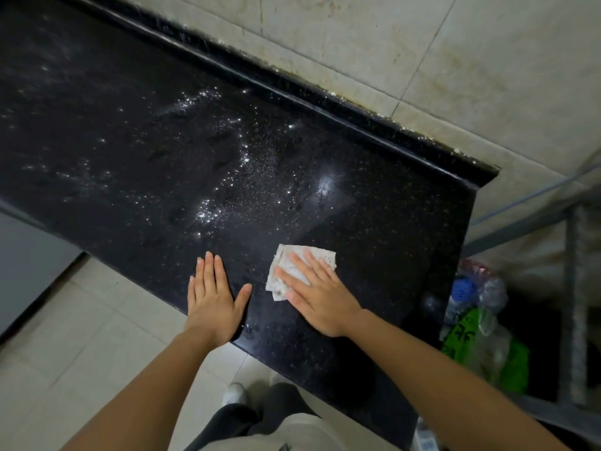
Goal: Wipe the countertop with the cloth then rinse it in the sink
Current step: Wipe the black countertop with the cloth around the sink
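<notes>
A black speckled stone countertop (pixel 162 141) fills most of the view, wet with many water droplets across its middle. A folded white cloth (pixel 286 265) lies flat near the counter's front edge. My right hand (pixel 317 292) presses flat on the cloth with fingers spread, covering its lower right part. My left hand (pixel 213 299) rests palm down on the bare counter edge, just left of the cloth, holding nothing. No sink is in view.
A tiled wall (pixel 422 60) rises behind the counter's raised back lip. The counter ends at the right, where plastic bags and bottles (pixel 478 320) sit beside a metal rack (pixel 572 288). Pale floor tiles (pixel 81 336) lie below the front edge.
</notes>
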A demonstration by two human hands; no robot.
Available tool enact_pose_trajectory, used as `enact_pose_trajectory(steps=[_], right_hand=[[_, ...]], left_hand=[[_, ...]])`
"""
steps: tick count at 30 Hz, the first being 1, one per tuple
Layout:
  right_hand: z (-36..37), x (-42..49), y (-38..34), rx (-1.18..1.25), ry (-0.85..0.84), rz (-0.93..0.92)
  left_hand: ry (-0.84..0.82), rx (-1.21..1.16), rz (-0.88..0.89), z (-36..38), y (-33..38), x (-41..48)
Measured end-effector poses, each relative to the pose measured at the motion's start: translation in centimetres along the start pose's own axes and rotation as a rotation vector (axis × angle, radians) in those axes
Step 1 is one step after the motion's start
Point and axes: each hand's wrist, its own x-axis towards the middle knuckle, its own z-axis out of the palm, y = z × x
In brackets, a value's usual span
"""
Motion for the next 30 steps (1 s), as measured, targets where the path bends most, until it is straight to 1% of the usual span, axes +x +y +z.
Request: enact_pose_trajectory(steps=[2, 4, 7, 12, 15, 17, 19, 23, 27, 30], right_hand=[[-0.8, -0.3, 1.8, -0.074, -0.022, -0.024], [-1.8, 0.0, 4.0, -0.096, -0.006, 0.083], [-3.4, 1.2, 7.7, -0.034, 0.058, 0.301], [-6.3, 4.8, 12.0, 0.127, 0.144, 0.563], [-7.3, 7.6, 12.5, 0.201, 0.242, 0.678], [-7.5, 9.1, 11.5, 0.244, 0.280, 0.740], [-7.3, 10.2, 9.7, 0.230, 0.261, 0.694], [-5.5, 10.9, 4.7, 0.152, 0.180, 0.462], [-3.1, 11.1, -2.3, 0.137, 0.076, 0.214], [-2.6, 10.6, -3.6, 0.078, 0.025, 0.090]], left_hand=[[0.015, -0.001, 0.006, 0.0, -0.1, -0.1], [0.023, -0.009, 0.006, 0.1, 0.0, -0.1], [0.024, 0.002, -0.005, 0.1, 0.0, -0.2], [0.017, 0.018, -0.027, 0.1, 0.0, 0.1], [0.008, 0.038, -0.034, 0.1, 0.2, 0.3], [-0.007, 0.047, -0.038, 0.1, 0.1, 0.3], [-0.024, 0.052, -0.039, 0.0, 0.2, 0.3], [-0.025, 0.050, -0.039, -0.2, 0.3, 0.2], [-0.044, 0.036, -0.037, -0.3, 0.3, 0.2], [-0.038, 0.025, -0.033, -0.3, 0.2, 0.1]])
